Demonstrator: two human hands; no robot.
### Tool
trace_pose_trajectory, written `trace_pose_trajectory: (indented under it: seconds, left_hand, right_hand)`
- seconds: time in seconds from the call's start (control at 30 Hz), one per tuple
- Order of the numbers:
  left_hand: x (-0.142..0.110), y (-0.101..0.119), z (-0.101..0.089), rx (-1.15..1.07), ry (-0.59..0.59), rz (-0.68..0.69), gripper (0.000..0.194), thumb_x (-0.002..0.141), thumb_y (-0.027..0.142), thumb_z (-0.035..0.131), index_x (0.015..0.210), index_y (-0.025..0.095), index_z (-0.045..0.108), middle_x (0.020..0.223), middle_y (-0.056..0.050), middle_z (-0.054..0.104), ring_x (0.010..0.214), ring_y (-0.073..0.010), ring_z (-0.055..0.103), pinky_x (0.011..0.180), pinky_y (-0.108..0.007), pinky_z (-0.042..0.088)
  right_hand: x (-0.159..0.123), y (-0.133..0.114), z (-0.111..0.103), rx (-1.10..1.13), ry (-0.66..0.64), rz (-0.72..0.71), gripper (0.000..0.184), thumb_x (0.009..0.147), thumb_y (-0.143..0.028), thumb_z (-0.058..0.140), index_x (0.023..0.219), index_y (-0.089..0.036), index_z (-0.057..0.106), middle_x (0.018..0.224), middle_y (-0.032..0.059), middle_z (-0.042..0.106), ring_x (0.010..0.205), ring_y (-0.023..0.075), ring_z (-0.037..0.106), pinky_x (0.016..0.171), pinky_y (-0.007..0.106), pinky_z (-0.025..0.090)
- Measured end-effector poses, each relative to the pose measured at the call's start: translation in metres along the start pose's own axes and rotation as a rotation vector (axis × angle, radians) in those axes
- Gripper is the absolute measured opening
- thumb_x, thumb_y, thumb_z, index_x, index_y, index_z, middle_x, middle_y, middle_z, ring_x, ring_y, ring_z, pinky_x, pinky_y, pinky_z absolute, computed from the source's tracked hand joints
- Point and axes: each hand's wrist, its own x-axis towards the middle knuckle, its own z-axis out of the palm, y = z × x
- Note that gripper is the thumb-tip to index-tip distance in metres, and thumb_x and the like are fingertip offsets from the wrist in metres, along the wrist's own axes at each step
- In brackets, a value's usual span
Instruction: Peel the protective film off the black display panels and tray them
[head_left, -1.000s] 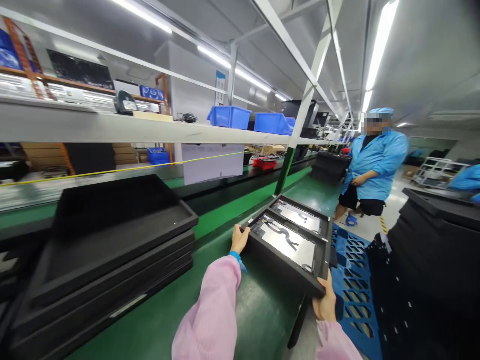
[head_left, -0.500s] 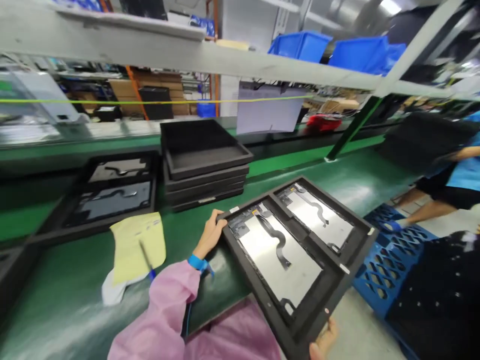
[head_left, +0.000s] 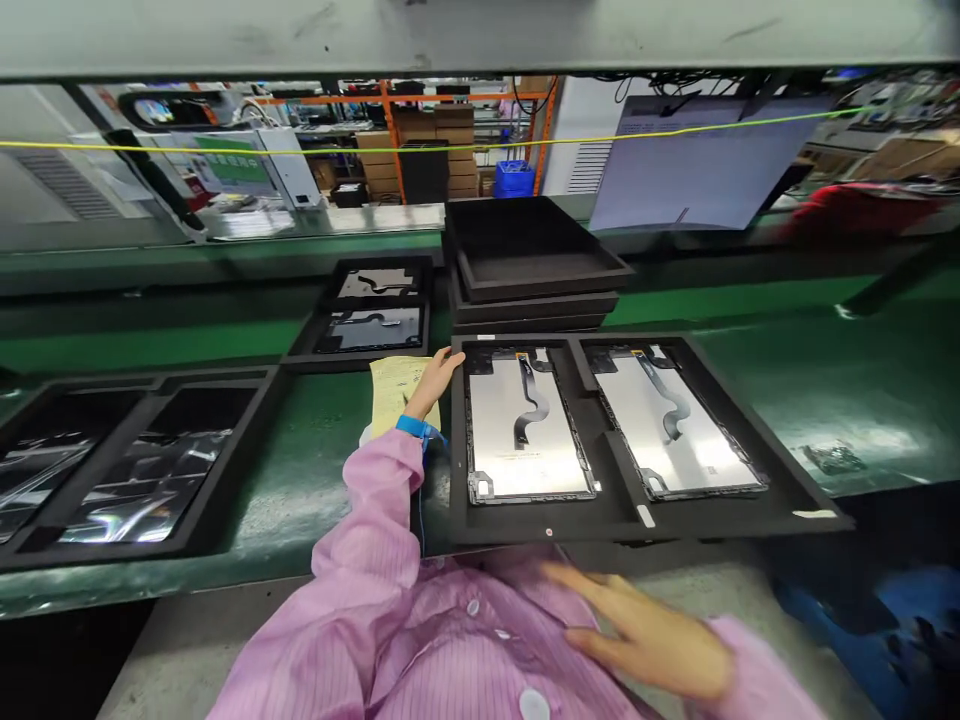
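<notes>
In the head view, the step in hand seemed to be placing or steadying a black foam tray [head_left: 495, 528] on the green bench [head_left: 330, 440], straight in front of the person. Its two compartments each held a display panel, the left panel [head_left: 555, 465] and the right panel [head_left: 701, 460], silvery backs up and a dark ribbon cable [head_left: 536, 408] curling across each. The left hand [head_left: 435, 385] touched the tray's far left corner with its fingertips; whether they pinched the rim, I could not tell. The right hand [head_left: 637, 630], blurred, was in the air on the near side, fingers loosely spread, gripping nothing and apart from the tray. Any next move of the tray called for keeping it level, I judged, so that the loose cables would not snag (its near right corner seemed to jut past the bench edge). A stack of black trays [head_left: 540, 308] stood just beyond it, limiting room on the far side, and yellow paper [head_left: 390, 385] lay beside it on the left. Farther left were a second panel tray [head_left: 322, 361], at the far side, and a near-left tray [head_left: 225, 465] with glossy dark panels.
</notes>
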Motion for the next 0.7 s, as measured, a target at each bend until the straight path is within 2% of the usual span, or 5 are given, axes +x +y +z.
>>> trace_pose_trajectory:
  seconds: [0.07, 0.13, 0.3, 0.53, 0.7]
  left_hand:
    - [-0.014, 0.000, -0.003, -0.034, -0.028, -0.036, 0.037, 0.090, 0.037, 0.054, 0.120, 0.016, 0.055, 0.122, -0.010, 0.059, 0.108, -0.0229, 0.059, 0.093, -0.047, 0.048]
    - [-0.035, -0.002, -0.003, -0.065, -0.041, -0.056, 0.041, 0.091, 0.034, 0.053, 0.127, 0.016, 0.051, 0.125, -0.012, 0.059, 0.112, -0.0229, 0.058, 0.097, -0.045, 0.045]
    - [-0.092, -0.006, -0.010, -0.132, -0.085, -0.051, 0.052, 0.087, 0.027, 0.051, 0.136, 0.013, 0.043, 0.131, -0.015, 0.058, 0.123, -0.0223, 0.054, 0.103, -0.034, 0.040]
    - [-0.131, 0.002, -0.026, -0.205, 0.021, 0.012, 0.036, 0.085, 0.025, 0.052, 0.119, 0.014, 0.055, 0.131, -0.015, 0.058, 0.124, -0.0212, 0.052, 0.108, -0.034, 0.035]
    - [-0.155, 0.034, -0.022, -0.329, -0.053, 0.045, 0.024, 0.085, 0.033, 0.053, 0.094, 0.015, 0.066, 0.108, -0.012, 0.070, 0.107, -0.0227, 0.063, 0.101, -0.037, 0.043]
  right_hand:
    - [0.045, -0.046, -0.029, -0.177, -0.268, -0.148, 0.047, 0.085, -0.063, 0.047, 0.092, -0.024, 0.071, 0.065, 0.0012, 0.060, 0.058, 0.0160, 0.054, 0.058, 0.029, 0.048]
    - [0.114, -0.090, -0.043, -0.460, -0.414, -0.327, 0.038, 0.094, -0.045, 0.041, 0.111, -0.022, 0.066, 0.081, 0.0014, 0.065, 0.071, 0.0147, 0.060, 0.070, 0.028, 0.050]
    - [0.270, -0.122, -0.015, -0.889, -0.264, -0.359, 0.027, 0.093, -0.021, 0.048, 0.113, -0.006, 0.058, 0.114, 0.0151, 0.056, 0.110, 0.0241, 0.052, 0.096, 0.042, 0.043]
    - [0.286, -0.083, 0.010, -0.962, -0.174, -0.338, 0.034, 0.095, -0.041, 0.051, 0.109, -0.010, 0.058, 0.106, 0.0089, 0.057, 0.104, 0.0195, 0.054, 0.093, 0.041, 0.045]
    - [0.301, -0.120, -0.024, -0.898, -0.218, -0.294, 0.044, 0.095, -0.047, 0.046, 0.083, -0.011, 0.067, 0.078, 0.0028, 0.062, 0.073, 0.0121, 0.056, 0.069, 0.024, 0.040]
